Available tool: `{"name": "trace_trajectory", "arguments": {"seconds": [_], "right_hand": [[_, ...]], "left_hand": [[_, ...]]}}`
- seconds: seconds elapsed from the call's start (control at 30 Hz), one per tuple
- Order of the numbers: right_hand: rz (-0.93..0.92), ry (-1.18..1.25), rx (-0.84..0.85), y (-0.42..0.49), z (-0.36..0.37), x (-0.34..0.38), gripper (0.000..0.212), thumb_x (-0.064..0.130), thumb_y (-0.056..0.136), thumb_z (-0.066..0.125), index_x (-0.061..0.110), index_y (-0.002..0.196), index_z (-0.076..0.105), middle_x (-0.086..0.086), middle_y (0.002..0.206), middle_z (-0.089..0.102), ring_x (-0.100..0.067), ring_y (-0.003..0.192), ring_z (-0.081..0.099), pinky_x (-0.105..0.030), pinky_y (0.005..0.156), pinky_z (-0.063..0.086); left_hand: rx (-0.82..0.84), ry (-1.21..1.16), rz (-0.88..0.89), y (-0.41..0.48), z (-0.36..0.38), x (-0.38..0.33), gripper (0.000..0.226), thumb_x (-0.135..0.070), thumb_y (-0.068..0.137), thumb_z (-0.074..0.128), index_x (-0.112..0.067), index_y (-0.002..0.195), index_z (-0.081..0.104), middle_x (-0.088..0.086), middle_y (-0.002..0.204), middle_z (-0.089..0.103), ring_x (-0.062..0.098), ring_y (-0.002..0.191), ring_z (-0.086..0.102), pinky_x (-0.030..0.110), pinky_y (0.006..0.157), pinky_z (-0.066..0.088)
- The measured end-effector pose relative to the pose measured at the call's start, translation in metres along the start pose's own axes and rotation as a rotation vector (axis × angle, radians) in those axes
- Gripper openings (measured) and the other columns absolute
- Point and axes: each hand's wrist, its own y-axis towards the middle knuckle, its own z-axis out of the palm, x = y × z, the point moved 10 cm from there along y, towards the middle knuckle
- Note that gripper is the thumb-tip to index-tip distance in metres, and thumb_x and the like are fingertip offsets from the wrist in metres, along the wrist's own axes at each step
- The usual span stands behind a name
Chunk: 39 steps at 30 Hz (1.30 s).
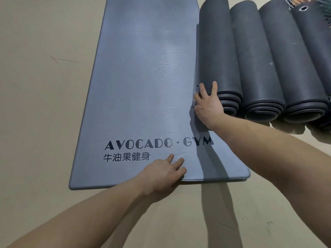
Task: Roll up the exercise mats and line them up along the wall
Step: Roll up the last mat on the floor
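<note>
Flat mat (139, 77) lay unrolled on the floor (35, 86), blue-grey, long axis running away from the person. Logo (157, 143) "AVOCADO · GYM" with a line of Chinese characters under it sat near the mat's near short edge.

Left hand (164, 174): palm down on the flat mat, just inside the near short edge, right of the logo characters. Fingers straight and a bit spread, pressing flat, gripping nothing.

Right hand (207, 102): at the near end of roll 1 (216, 51), right by the flat mat's right long edge. Fingers splayed wide and laid up onto the roll's curved side, palm against its end. Resting or pushing, not wrapped round it.

Rolled mats, dark grey, lay side by side and touching, parallel to the flat mat, off its right long edge: roll 1, roll 2 (250, 59), roll 3 (286, 59), roll 4 (315, 42). Near ends showed the spiral layers and sat roughly in line. Roll 4 was cut by the frame and had a metal eyelet (304, 8) at its far end. Roll 1 touched or slightly overlapped the flat mat's right edge; couldn't tell which.

White netting (325, 4) showed beyond the rolls' far ends. Both forearms were bare.
</note>
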Motion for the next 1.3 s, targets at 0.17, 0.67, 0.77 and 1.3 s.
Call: {"name": "trace_trajectory", "arguments": {"seconds": [0.17, 0.67, 0.77, 1.3], "right_hand": [[0.010, -0.006, 0.007, 0.000, 0.002, -0.004, 0.059, 0.047, 0.102, 0.053, 0.026, 0.156, 0.044, -0.014, 0.167, 0.021, -0.047, 0.155, 0.001, -0.082, 0.113, 0.010], [-0.018, -0.025, 0.043, -0.004, -0.005, -0.007, 0.053, 0.041, 0.109, 0.038, 0.025, 0.160, 0.036, -0.012, 0.168, 0.020, -0.047, 0.156, 0.002, -0.081, 0.112, 0.014], [-0.022, -0.023, 0.067, -0.004, 0.000, -0.005, 0.054, 0.041, 0.107, 0.044, 0.025, 0.158, 0.038, -0.013, 0.169, 0.017, -0.047, 0.156, 0.000, -0.082, 0.112, 0.013], [0.022, 0.086, 0.223, 0.012, -0.004, 0.005, 0.058, 0.042, 0.103, 0.051, 0.022, 0.156, 0.041, -0.016, 0.166, 0.026, -0.047, 0.156, 0.001, -0.082, 0.113, 0.006]], "left_hand": [[0.046, -0.012, -0.039, -0.021, 0.004, 0.044, 0.034, -0.029, 0.103, 0.039, -0.014, 0.131, 0.050, 0.002, 0.170, 0.026, 0.039, 0.151, 0.033, 0.046, 0.087, 0.052], [-0.068, 0.142, -0.276, -0.093, 0.007, 0.145, 0.030, -0.007, 0.068, 0.051, -0.012, 0.095, 0.063, 0.007, 0.075, 0.064, 0.028, 0.041, 0.059, 0.030, 0.028, 0.034], [-0.061, 0.204, -0.336, -0.120, 0.005, 0.173, 0.037, -0.004, 0.056, 0.074, -0.011, 0.092, 0.068, 0.007, 0.069, 0.065, 0.028, 0.034, 0.054, 0.029, 0.033, 0.022], [0.023, 0.187, -0.574, -0.182, 0.037, 0.230, 0.044, 0.004, 0.043, 0.086, -0.002, 0.085, 0.072, 0.011, 0.055, 0.057, 0.030, 0.031, 0.055, 0.029, 0.028, 0.034]]}}
